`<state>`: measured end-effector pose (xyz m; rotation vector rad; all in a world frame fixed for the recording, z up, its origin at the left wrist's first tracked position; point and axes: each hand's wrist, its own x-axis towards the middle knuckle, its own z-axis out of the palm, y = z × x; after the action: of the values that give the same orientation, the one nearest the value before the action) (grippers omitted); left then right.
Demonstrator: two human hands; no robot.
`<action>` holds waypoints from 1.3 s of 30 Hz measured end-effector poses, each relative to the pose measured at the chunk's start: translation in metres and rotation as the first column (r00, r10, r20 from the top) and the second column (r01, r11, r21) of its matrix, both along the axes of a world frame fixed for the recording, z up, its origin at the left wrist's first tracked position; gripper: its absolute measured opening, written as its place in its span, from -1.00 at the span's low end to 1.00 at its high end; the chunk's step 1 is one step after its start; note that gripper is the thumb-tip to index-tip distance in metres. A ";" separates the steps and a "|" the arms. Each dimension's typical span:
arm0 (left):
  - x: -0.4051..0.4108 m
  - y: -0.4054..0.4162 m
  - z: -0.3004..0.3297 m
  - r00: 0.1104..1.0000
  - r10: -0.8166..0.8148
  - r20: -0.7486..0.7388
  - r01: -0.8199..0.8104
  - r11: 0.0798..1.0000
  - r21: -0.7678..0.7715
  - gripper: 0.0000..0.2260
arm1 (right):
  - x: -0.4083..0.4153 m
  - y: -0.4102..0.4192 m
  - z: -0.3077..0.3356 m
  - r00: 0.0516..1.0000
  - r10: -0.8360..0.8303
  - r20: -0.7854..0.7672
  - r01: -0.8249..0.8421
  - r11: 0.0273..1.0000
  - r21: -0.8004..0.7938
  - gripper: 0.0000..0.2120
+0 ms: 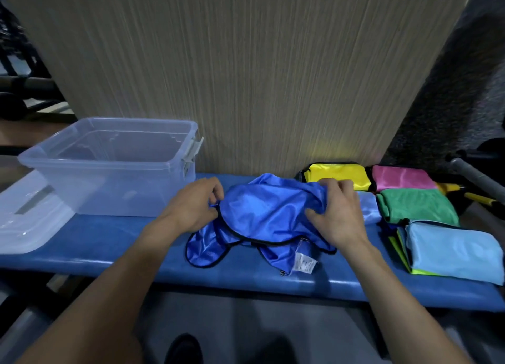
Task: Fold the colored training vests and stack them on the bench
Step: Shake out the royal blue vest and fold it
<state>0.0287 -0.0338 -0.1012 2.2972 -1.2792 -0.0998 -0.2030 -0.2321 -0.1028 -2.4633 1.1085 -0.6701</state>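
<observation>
while both hands work at the middle of the blue padded worktop (109,243), a crumpled royal-blue vest (262,216) with black edging lies bunched between them. the left hand (191,205) pinches the vest's left edge, its fingers curled round the black trim. the right hand (337,213) grasps the cloth at the right side, fingers folded over a raised bunch of fabric and thumb pressing into it. a white care label (304,264) hangs from the vest's near edge, close to the worktop's front.

at the right end of the worktop sit vests already folded: a yellow vest (337,175) at the far edge against the wall, a pink vest (401,177) just beside it on the right, a green vest (418,205) nearer than the pink one, and a light blue vest (453,248) nearest, lying on top of a lime-green layer (401,254) that shows along its left and near edges. another pale blue fold (367,207) lies just right of the right hand, touching the green vest.

on the left stands a clear plastic bin (109,166), open on top, with a grey latch on its right end. its clear lid (27,218) lies flat at the far left, just beside the bin. a wood-grain wall panel (246,76) rises behind the worktop.
</observation>
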 end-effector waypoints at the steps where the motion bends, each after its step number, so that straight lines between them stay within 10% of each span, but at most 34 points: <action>1: -0.003 0.003 0.005 1.000 -0.019 -0.020 0.019 1.000 -0.003 -0.72 | 0.003 0.009 0.002 0.996 0.074 0.055 -0.068 0.992 -0.109 -0.56; 6: -0.014 0.025 0.008 0.945 -0.164 -0.283 0.265 0.891 0.369 -0.86 | 0.030 0.066 -0.006 0.830 0.558 -0.023 -0.558 0.826 -0.074 -0.79; 15: 0.000 0.050 -0.037 0.975 -0.221 -0.009 0.185 0.795 0.578 -0.56 | 0.065 0.083 -0.033 0.841 0.341 -0.421 -0.445 0.878 -0.177 -0.70; 20: 0.015 0.062 -0.044 0.961 -0.277 -0.019 0.260 0.876 0.407 -0.81 | 0.066 0.062 -0.028 0.887 0.433 -0.159 -0.444 0.895 -0.040 -0.89; 24: 0.000 0.061 -0.014 0.973 -0.231 -0.023 0.224 0.961 -0.164 -0.90 | 0.056 0.047 -0.010 0.861 0.455 0.227 -0.491 0.860 0.141 -0.78; 29: -0.045 0.063 0.055 0.724 -0.552 -0.414 0.021 0.618 -0.786 -0.79 | 0.040 0.044 0.027 0.718 0.338 0.609 -0.546 0.815 0.192 -0.89; 32: -0.060 0.067 0.075 0.470 -0.744 -0.476 0.010 0.543 -0.839 -0.75 | 0.032 0.047 0.037 0.662 0.371 0.651 -0.569 0.814 0.115 -0.81; 39: -0.073 0.051 0.078 0.621 -0.619 -0.481 0.320 0.761 -0.565 -0.88 | 0.021 0.054 0.040 0.718 0.479 0.506 -0.581 0.812 0.055 -0.67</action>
<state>-0.0445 0.0175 -0.0236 1.2841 -1.3204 -0.6766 -0.1822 -0.1783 -0.0627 -2.1034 0.2311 -0.8431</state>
